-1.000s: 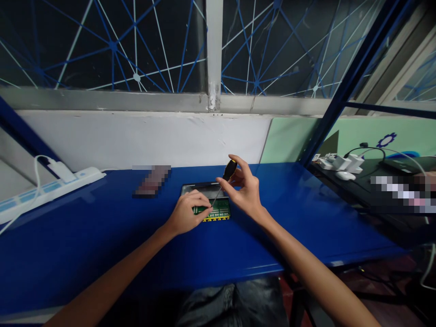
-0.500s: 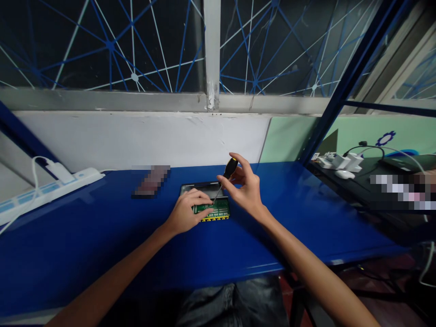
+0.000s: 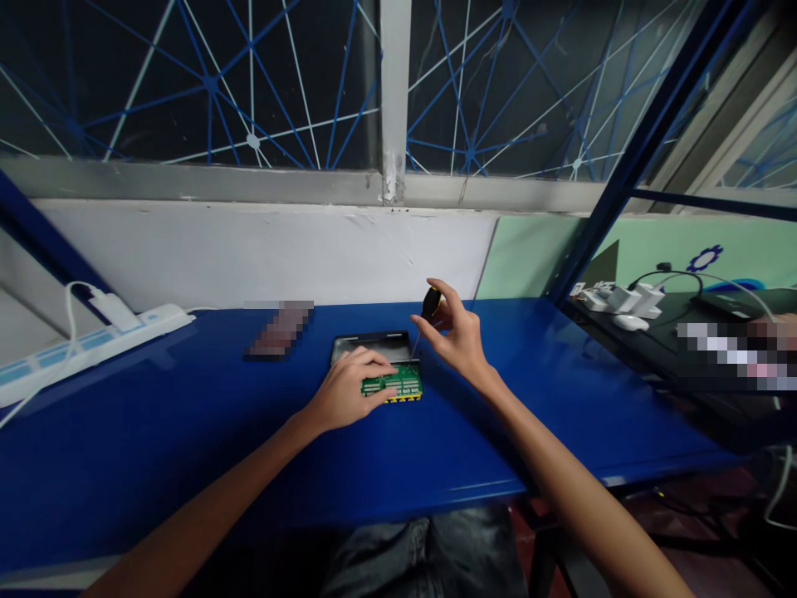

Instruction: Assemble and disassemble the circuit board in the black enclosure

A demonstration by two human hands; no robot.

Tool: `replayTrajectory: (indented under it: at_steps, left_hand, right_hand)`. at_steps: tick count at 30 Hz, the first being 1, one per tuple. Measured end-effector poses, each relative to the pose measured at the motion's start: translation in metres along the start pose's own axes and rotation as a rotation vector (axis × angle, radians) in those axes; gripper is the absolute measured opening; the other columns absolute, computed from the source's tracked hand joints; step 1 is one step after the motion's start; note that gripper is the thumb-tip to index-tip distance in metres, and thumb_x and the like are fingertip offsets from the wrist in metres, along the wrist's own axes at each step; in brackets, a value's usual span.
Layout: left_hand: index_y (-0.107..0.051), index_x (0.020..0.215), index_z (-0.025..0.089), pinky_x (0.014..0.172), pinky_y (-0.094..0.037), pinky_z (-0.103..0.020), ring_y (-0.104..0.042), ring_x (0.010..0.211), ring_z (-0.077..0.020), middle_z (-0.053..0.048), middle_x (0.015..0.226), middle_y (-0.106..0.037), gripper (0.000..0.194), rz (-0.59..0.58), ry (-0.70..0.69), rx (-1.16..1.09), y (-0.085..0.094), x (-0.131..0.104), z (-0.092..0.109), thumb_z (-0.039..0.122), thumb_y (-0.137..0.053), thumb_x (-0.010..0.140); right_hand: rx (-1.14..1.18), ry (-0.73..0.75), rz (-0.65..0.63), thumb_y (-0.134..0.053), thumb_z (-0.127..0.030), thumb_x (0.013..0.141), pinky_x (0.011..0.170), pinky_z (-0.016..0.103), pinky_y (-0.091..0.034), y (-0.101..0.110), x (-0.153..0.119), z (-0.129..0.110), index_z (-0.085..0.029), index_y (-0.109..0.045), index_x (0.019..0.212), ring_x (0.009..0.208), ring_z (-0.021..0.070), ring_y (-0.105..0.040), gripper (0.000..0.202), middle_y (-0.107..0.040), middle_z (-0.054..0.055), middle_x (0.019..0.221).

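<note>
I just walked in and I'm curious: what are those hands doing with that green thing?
A person's right hand holds a screwdriver, its shaft slanting down towards the back edge of a green circuit board. The left hand rests over the board's left part. Just behind it, a dark shallow case lies on the blue table. I can't tell whether the tip touches anything.

Tilted screwdriver [image 3: 430,303] near green board [image 3: 408,381]

Blue table [image 3: 187,440]: white power strip [image 3: 93,352], item [image 3: 278,332] (blurred), dark case [image 3: 387,345], green circuit board [image 3: 408,381]
</note>
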State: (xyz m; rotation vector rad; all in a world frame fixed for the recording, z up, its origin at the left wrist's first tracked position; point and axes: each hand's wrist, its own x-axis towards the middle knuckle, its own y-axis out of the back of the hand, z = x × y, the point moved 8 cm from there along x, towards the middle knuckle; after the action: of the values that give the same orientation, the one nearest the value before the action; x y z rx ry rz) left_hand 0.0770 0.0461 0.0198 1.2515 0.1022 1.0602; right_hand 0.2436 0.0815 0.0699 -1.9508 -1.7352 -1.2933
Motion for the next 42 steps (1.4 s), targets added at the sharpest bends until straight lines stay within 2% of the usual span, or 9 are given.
replayTrajectory:
  at_steps: [4, 14, 19, 24, 28, 32, 38, 42]
  left_hand:
    - [-0.072, 0.103, 0.025, 0.089, -0.045, -0.042, -0.06, 0.094, -0.0233, -0.005, 0.102, -0.068, 0.023, -0.034, 0.004, 0.004, -0.006, -0.001, -0.001, 0.031, -0.069, 0.081]
    - [-0.072, 0.103, 0.025, 0.096, -0.041, -0.047, -0.061, 0.095, -0.0233, -0.005, 0.103, -0.067, 0.022, -0.053, 0.017, 0.007, -0.006, -0.001, -0.001, 0.031, -0.068, 0.082]
    - [-0.072, 0.103, 0.024, 0.096, -0.042, -0.047, -0.061, 0.095, -0.0236, -0.005, 0.103, -0.067, 0.021, -0.051, 0.028, -0.003, -0.006, -0.001, -0.001, 0.031, -0.066, 0.084]
    - [-0.073, 0.1, 0.024, 0.096, -0.041, -0.045, -0.063, 0.094, -0.0232, -0.005, 0.103, -0.069, 0.019, -0.033, 0.012, 0.018, -0.005, -0.001, 0.002, 0.032, -0.065, 0.085]
    - [-0.072, 0.1, 0.021, 0.089, -0.043, -0.041, -0.063, 0.094, -0.0236, -0.006, 0.1, -0.072, 0.018, -0.032, -0.024, 0.097, -0.003, 0.001, 0.008, 0.03, -0.062, 0.088]
    - [-0.072, 0.099, 0.019, 0.084, -0.042, -0.039, -0.064, 0.094, -0.0235, -0.005, 0.097, -0.073, 0.016, -0.044, -0.05, 0.172, 0.001, 0.009, 0.015, 0.026, -0.063, 0.088]
    - [-0.073, 0.088, 0.021, 0.076, -0.041, -0.035, -0.064, 0.089, -0.0223, -0.004, 0.09, -0.075, 0.013, -0.004, -0.009, 0.251, 0.007, 0.033, 0.018, 0.022, -0.06, 0.089]
    - [-0.074, 0.081, 0.021, 0.071, -0.043, -0.033, -0.065, 0.081, -0.0219, -0.003, 0.08, -0.074, 0.009, 0.066, 0.033, 0.247, 0.001, 0.047, 0.012, 0.023, -0.066, 0.083]
  right_hand:
    - [-0.007, -0.011, -0.016, -0.059, -0.038, 0.085, 0.062, 0.031, -0.052, -0.004, -0.001, 0.004, -0.027, -0.042, 0.136, 0.058, 0.0144, -0.056, 0.055, -0.059, -0.002, 0.073]
    - [-0.021, 0.007, -0.043, -0.058, -0.04, 0.085, 0.063, 0.031, -0.053, -0.01, -0.004, 0.004, -0.027, -0.042, 0.138, 0.059, 0.0144, -0.056, 0.056, -0.059, -0.002, 0.073]
    - [-0.016, 0.053, -0.074, -0.056, -0.038, 0.086, 0.066, 0.031, -0.054, -0.011, -0.005, -0.005, -0.025, -0.042, 0.139, 0.062, 0.0146, -0.059, 0.057, -0.061, -0.001, 0.076]
    - [0.017, 0.088, -0.153, -0.05, -0.033, 0.087, 0.069, 0.032, -0.056, -0.014, -0.006, -0.014, -0.025, -0.034, 0.144, 0.076, 0.0169, -0.063, 0.06, -0.066, 0.004, 0.095]
    - [-0.006, 0.103, -0.147, -0.05, -0.032, 0.088, 0.069, 0.032, -0.055, -0.013, -0.006, -0.015, -0.025, -0.037, 0.143, 0.071, 0.0157, -0.061, 0.057, -0.064, 0.003, 0.089]
    - [-0.05, 0.121, -0.116, -0.054, -0.035, 0.088, 0.066, 0.031, -0.054, -0.013, -0.007, -0.014, -0.023, -0.041, 0.141, 0.063, 0.0143, -0.058, 0.056, -0.058, 0.0, 0.077]
    - [-0.049, 0.13, -0.098, -0.049, -0.03, 0.09, 0.064, 0.029, -0.054, -0.015, -0.008, -0.014, -0.023, -0.038, 0.141, 0.065, 0.0134, -0.061, 0.053, -0.064, 0.003, 0.088]
    - [-0.081, 0.147, -0.062, -0.054, -0.033, 0.089, 0.064, 0.029, -0.053, -0.013, -0.007, -0.014, -0.024, -0.042, 0.139, 0.062, 0.0135, -0.059, 0.052, -0.063, 0.002, 0.082]
